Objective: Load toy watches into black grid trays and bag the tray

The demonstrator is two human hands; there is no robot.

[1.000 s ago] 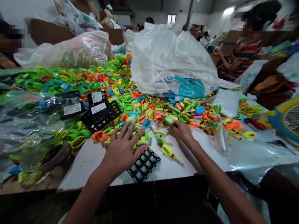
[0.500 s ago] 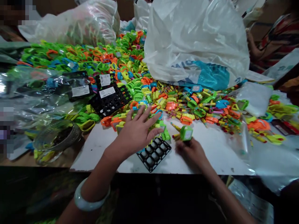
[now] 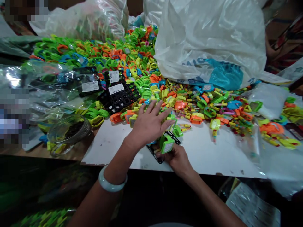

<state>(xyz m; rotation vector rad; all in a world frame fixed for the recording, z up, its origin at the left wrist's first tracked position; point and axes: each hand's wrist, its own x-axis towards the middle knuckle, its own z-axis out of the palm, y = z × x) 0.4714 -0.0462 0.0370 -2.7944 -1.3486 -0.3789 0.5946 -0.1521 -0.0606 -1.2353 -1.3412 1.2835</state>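
1. Head view: my left hand (image 3: 150,124) lies flat, fingers spread, on the near edge of the toy pile (image 3: 151,78); it grips nothing, just presses the loose pieces down.
2. My right hand (image 3: 176,157) is closed on a green toy (image 3: 167,144), label face up, held right over the black tray (image 3: 157,151).
3. The tray sits on the white board (image 3: 208,151) at the near edge, mostly hidden under both hands; I can't tell which cells are filled.
4. To do this well, I judge: line the toy up square with one cell, lower it straight, press until it seats flat.
5. The left hand should pin the tray, since it looks light and likely to skid.
6. Keep loose pieces off the tray; the pile touches its far side.
7. Left of the pile: more black trays (image 3: 118,94) with white labels, a glass bowl (image 3: 69,130), clear wrap.
8. Behind: a big white bag (image 3: 208,41) resting on the pile.
9. Far right, another person's sleeve, well apart from my hands.
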